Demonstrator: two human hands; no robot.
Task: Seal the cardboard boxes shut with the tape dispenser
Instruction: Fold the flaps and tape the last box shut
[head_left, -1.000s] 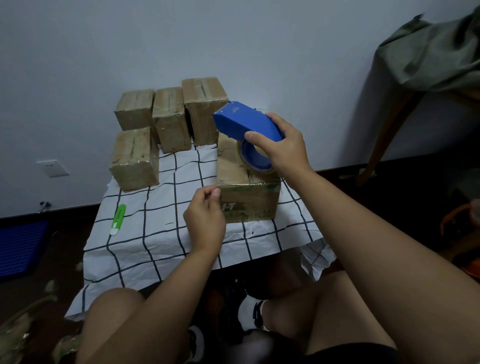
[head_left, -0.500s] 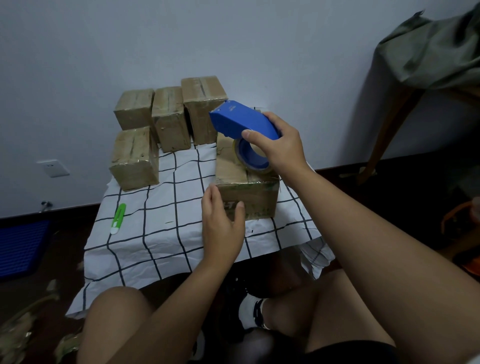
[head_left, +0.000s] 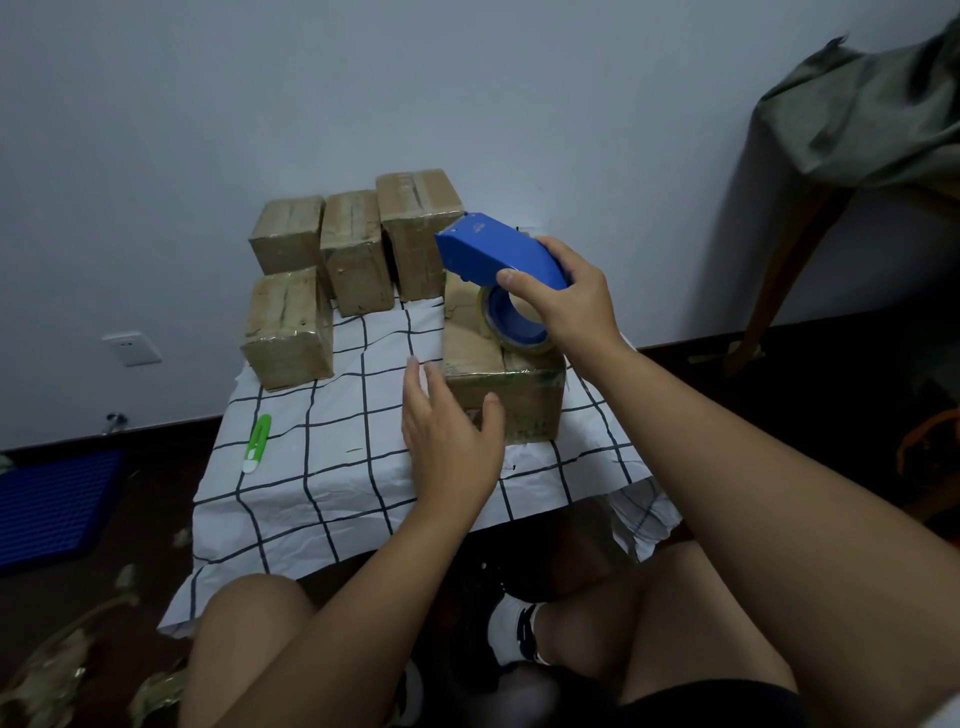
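Cardboard box (head_left: 524, 402) front partly hidden by the flat-fingered left hand (head_left: 451, 441); right hand (head_left: 571, 306) grips the blue tape dispenser (head_left: 498, 254), covering its handle.

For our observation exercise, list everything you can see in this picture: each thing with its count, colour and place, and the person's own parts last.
cardboard boxes: five, brown; four grouped at the cloth's far left, one nearer, under the dispenser.
tape dispenser: one, blue, with a tape roll, on top of the near box.
checked cloth: one, white with dark lines, under the boxes.
utility knife: one, green and white, on the cloth's left side.
wall socket: one, white, low on the wall, left.
mat: one, blue, on the floor, left.
green fabric: one, draped, upper right.
right hand: grips the dispenser.
left hand: fingers straight, at the near box's front left corner.
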